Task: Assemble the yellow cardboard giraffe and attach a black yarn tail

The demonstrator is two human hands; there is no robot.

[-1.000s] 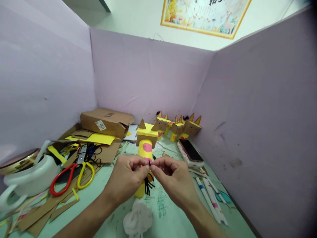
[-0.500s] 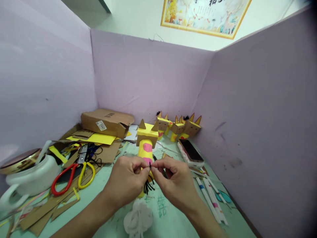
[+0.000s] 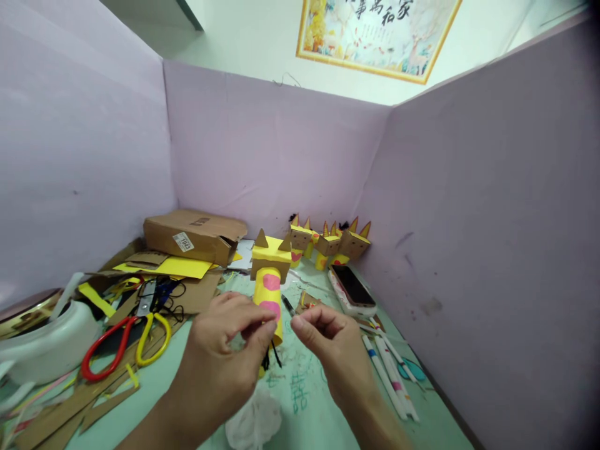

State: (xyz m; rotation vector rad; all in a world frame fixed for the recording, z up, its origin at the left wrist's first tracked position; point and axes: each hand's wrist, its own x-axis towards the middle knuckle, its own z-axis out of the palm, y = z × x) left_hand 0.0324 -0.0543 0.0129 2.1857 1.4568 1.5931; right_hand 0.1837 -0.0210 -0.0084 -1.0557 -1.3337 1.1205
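**Hands drawn apart over the giraffe figure**

Since half a second ago my two hands have parted: their fingertips were pinched together at one point on the black threads, and now there is a clear gap between them. My left hand (image 3: 225,340) is curled, thumb meeting forefinger, and it seems to pinch the black threads (image 3: 268,357) that hang just below it, though the grip itself is hidden by the fingers. My right hand (image 3: 323,334) is loosely closed with thumb against forefinger; I cannot tell whether anything lies between them. The yellow giraffe figure (image 3: 269,281) stands upright on the counter (image 3: 309,400) just behind both hands, its cardboard head on top and pink spots on its neck. A white crumpled wad (image 3: 255,422) lies near my left wrist. Red-and-yellow scissors (image 3: 124,340) rest on cardboard scraps to the left, a phone (image 3: 352,289) and marker pens (image 3: 389,372) to the right
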